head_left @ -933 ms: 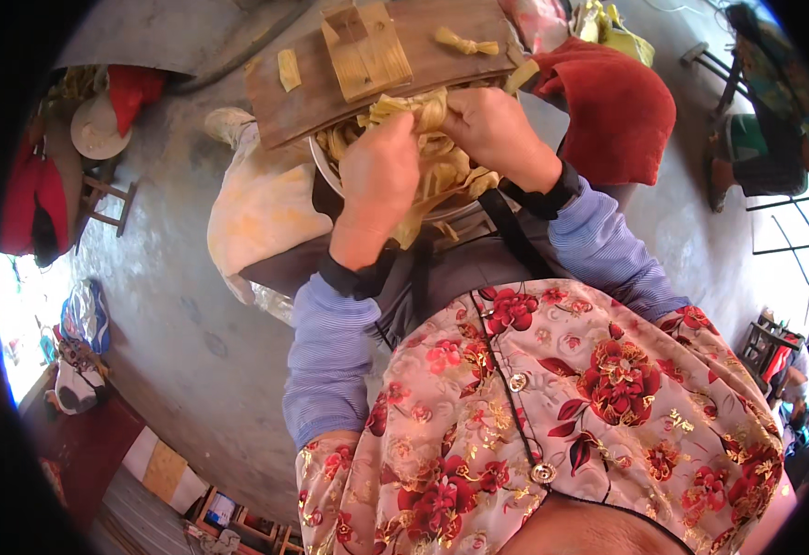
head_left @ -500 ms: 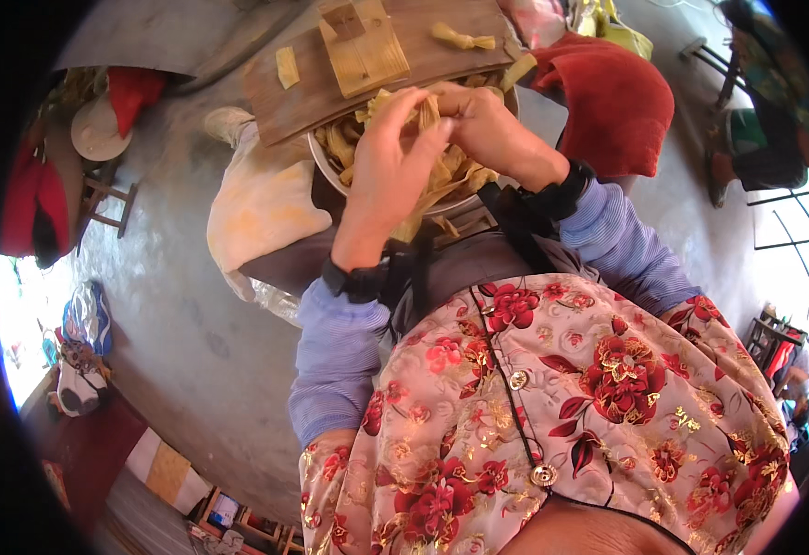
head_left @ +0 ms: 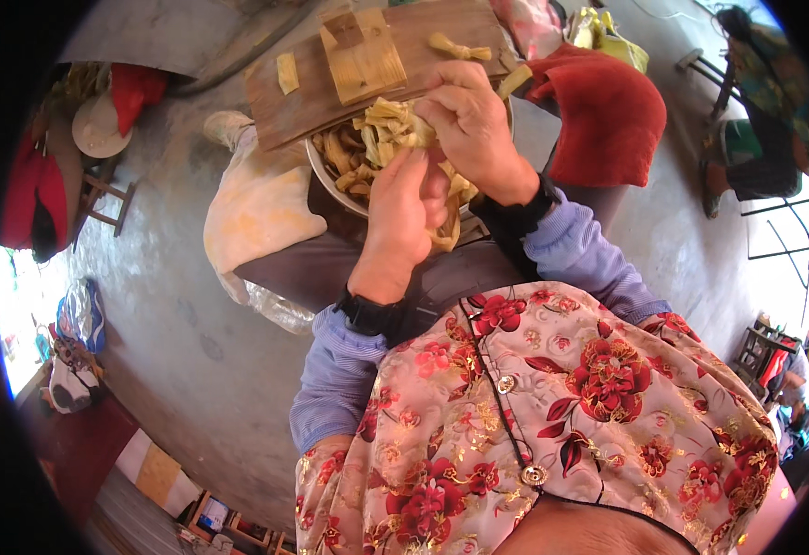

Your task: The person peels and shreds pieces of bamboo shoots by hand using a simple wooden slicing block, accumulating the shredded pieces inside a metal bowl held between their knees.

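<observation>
Over a white-rimmed basin (head_left: pixel 317 174) full of limp yellow, vegetable-like strips (head_left: pixel 338 153), both my hands work on one bunch. My left hand (head_left: pixel 402 208) is closed, thumb uppermost, around the lower part of a yellow strip (head_left: pixel 402 125). Fingers bent into a pinch, my right hand (head_left: pixel 478 125) grips the same strip near its upper end. Folded pieces bulge out to the left of the right fingertips. A tail of yellow material hangs below my left hand; what lies inside that palm is hidden.
Across the basin's far side lies a wooden board (head_left: pixel 284 111), bearing a pale wooden block (head_left: pixel 364 69), a small yellow piece (head_left: pixel 288 73) and a twisted yellow bundle (head_left: pixel 460 46). A red cloth (head_left: pixel 612 116) drapes at the right, a stained white cloth (head_left: pixel 261 213) at the left. Another person sits far right.
My right hand has lifted and turned, its fingers now pinching from above. My left hand has dropped nearer me and closed. The folded yellow bunch shows more plainly between them.
</observation>
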`<action>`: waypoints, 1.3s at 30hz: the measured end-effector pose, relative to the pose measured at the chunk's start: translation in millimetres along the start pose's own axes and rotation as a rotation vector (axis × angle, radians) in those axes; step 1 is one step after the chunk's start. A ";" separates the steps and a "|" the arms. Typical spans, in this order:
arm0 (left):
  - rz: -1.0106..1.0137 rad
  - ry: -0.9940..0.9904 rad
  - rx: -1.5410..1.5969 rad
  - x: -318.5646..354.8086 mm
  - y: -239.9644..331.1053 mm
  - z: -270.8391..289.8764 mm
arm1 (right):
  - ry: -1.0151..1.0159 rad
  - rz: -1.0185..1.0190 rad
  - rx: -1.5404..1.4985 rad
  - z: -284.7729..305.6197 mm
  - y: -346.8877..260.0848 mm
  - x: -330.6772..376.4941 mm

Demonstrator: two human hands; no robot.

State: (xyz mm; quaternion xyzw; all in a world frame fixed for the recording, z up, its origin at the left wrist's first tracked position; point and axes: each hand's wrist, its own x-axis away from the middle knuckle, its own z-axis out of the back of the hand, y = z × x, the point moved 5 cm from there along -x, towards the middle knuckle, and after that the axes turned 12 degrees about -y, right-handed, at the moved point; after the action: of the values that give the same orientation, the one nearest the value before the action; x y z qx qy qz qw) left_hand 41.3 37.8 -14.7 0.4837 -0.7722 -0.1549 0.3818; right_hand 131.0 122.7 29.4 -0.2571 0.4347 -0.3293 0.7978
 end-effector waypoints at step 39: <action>-0.542 -0.103 -1.151 0.2 76.0 14.1 | -0.897 0.006 0.053 39.9 16.6 -12.0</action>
State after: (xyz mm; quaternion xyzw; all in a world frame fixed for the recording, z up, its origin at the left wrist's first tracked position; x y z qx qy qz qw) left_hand -17.0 72.6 22.3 0.3714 -0.4330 -0.6590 0.4902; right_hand 165.6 147.4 43.7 -0.3527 0.0381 -0.1941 0.9146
